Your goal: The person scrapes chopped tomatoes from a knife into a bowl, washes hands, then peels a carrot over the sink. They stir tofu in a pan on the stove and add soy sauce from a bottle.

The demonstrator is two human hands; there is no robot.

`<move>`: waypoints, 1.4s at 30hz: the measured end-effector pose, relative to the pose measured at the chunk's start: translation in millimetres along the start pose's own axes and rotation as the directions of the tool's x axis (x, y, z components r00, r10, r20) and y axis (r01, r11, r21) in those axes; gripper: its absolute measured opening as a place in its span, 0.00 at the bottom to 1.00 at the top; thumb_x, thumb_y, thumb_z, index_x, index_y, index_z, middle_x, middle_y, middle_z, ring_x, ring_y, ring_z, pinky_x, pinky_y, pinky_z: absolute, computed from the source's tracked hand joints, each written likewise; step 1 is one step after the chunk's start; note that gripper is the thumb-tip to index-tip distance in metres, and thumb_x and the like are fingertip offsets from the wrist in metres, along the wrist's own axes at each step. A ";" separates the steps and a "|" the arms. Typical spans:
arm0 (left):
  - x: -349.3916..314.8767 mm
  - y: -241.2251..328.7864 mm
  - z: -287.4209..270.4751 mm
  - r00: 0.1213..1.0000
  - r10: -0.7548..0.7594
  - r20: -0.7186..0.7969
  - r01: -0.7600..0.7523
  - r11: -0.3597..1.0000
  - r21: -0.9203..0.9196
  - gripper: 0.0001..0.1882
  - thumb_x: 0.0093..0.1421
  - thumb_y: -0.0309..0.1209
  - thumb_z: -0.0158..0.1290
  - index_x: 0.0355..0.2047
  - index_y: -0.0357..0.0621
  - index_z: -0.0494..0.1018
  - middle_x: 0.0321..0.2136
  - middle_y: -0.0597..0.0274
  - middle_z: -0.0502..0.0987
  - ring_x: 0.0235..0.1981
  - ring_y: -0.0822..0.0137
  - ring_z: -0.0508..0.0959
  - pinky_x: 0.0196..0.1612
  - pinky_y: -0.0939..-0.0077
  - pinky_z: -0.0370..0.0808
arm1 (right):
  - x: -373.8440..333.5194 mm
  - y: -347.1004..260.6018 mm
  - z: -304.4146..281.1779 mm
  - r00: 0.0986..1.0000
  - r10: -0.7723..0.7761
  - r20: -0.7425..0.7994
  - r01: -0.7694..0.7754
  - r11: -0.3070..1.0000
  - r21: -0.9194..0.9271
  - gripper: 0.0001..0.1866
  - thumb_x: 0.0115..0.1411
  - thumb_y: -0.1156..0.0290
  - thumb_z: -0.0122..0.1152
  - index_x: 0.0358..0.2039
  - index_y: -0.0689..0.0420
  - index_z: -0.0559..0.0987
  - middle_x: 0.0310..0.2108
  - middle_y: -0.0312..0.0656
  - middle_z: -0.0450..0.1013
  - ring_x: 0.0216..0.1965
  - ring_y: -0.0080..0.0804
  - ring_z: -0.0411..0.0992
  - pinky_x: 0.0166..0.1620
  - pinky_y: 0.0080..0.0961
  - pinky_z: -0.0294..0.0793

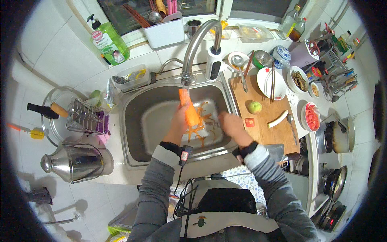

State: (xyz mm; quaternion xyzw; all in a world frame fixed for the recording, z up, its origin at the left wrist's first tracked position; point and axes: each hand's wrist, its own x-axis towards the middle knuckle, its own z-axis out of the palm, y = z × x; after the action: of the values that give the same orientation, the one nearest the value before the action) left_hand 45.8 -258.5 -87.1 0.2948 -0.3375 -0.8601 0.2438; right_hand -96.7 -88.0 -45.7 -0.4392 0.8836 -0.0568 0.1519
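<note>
My left hand (178,124) is wrapped round a peeled orange carrot (188,108), held tilted over the steel sink (153,125). The carrot's top end is right under the spout of the curved faucet (188,60). Orange peelings (205,117) lie scattered on the sink bottom below and to the right of it. Above the sink's right side is my right hand (233,126), its fingers curled closed and slightly blurred. Whatever it grips, if anything, is hidden.
Right of the sink, a wooden cutting board (262,135) bears a green fruit (254,107), a red piece (249,122) and a spoon (292,125). A wide blade (275,153) lies at its near edge. A metal pot (74,162) and wire rack (82,117) stand left.
</note>
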 end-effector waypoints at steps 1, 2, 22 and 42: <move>3.9 -0.7 -2.1 1.000 0.027 -0.008 -0.027 1.000 0.004 0.20 0.61 0.36 0.51 0.51 0.46 0.63 0.42 0.62 0.71 0.43 0.64 0.73 0.44 0.61 0.74 | 15.3 4.0 -5.3 0.999 0.016 -0.052 -0.017 1.000 -0.021 0.19 0.59 0.59 0.51 0.49 0.50 0.69 0.27 0.52 0.76 0.29 0.52 0.75 0.32 0.47 0.74; 6.7 -0.2 -3.5 0.998 0.058 -0.014 -0.057 0.998 0.010 0.20 0.61 0.36 0.51 0.51 0.47 0.63 0.42 0.62 0.70 0.43 0.64 0.72 0.44 0.61 0.74 | 31.8 7.3 -12.9 0.991 0.059 -0.118 -0.059 0.998 0.005 0.25 0.58 0.60 0.52 0.55 0.51 0.62 0.27 0.52 0.76 0.29 0.52 0.75 0.33 0.47 0.73; -104.3 56.3 -69.5 0.940 0.301 -0.162 -0.224 0.901 0.372 0.26 0.57 0.28 0.57 0.54 0.41 0.62 0.44 0.63 0.71 0.44 0.71 0.71 0.48 0.75 0.69 | 81.7 -5.3 -49.0 0.970 0.001 -0.243 0.028 0.993 0.113 0.18 0.55 0.71 0.50 0.47 0.63 0.73 0.33 0.49 0.77 0.34 0.45 0.77 0.34 0.40 0.76; -100.0 47.3 -94.8 0.968 0.242 0.062 -0.181 0.508 0.842 0.29 0.52 0.25 0.58 0.55 0.35 0.63 0.44 0.55 0.73 0.43 0.65 0.74 0.46 0.73 0.71 | -125.8 229.9 -85.1 0.716 0.632 -0.296 -0.461 0.747 0.480 0.18 0.55 0.60 0.58 0.36 0.62 0.68 0.28 0.54 0.73 0.32 0.51 0.74 0.35 0.40 0.71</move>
State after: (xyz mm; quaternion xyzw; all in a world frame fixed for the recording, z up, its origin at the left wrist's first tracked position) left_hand 190.7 -269.0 -75.3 0.3592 -0.7344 -0.5452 0.1854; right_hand -226.8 148.7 8.6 -0.0903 0.9571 -0.2725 0.0381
